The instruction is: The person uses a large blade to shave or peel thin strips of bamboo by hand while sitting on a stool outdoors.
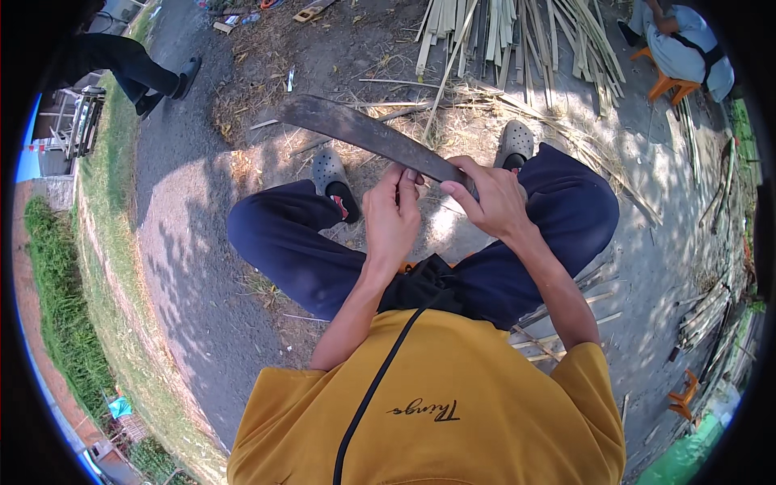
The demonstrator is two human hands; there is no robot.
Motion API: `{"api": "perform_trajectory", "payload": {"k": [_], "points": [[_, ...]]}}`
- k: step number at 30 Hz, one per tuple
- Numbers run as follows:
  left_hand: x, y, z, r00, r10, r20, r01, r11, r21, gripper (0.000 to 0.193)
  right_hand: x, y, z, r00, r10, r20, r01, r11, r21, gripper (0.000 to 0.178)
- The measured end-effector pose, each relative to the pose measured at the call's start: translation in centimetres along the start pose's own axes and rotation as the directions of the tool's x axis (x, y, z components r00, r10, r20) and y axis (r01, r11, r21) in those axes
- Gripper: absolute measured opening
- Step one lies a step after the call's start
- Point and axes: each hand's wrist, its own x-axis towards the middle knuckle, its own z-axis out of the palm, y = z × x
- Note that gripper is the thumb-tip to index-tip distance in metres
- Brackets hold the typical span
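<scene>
A machete (364, 136) with a broad dark blade lies slantwise above my lap, its wide tip up and to the left. My right hand (499, 200) is closed around its handle end, with thumb and forefinger at the base of the blade; the handle itself is hidden. Just below the blade's lower edge, my left hand (391, 212) is closed in a pinch, its fingertips touching the edge. Whatever those fingers may hold is too small to make out.
Beyond my feet lies a pile of split bamboo strips (485, 36), with loose strips on the ground. My grey clogs (515, 139) stand either side of the blade. Someone sits on an orange chair (672, 85) at far right; another person's legs (137, 69) show at far left.
</scene>
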Motion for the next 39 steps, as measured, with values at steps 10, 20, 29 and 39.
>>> {"api": "perform_trajectory", "payload": {"k": [10, 20, 29, 39], "points": [[-0.6, 0.2, -0.8, 0.998, 0.052, -0.046, -0.049, 0.997, 0.058, 0.016, 0.2, -0.2, 0.1, 0.999, -0.017, 0.039, 0.019, 0.999, -0.040, 0.045], [-0.1, 0.2, -1.0, 0.997, 0.058, -0.043, -0.053, 0.992, 0.115, 0.013, 0.1, -0.3, 0.6, 0.998, -0.048, -0.030, 0.046, 0.997, -0.060, 0.043], [0.4, 0.5, -0.8, 0.993, 0.096, -0.070, -0.088, 0.990, 0.107, 0.012, 0.5, -0.4, 0.3, 0.991, -0.091, -0.095, 0.088, 0.996, -0.032, 0.044], [0.1, 0.2, -0.7, 0.993, 0.082, -0.082, -0.076, 0.995, 0.070, 0.015, 0.6, -0.2, 0.8, 0.984, -0.124, -0.126, 0.115, 0.990, -0.077, 0.044]]}}
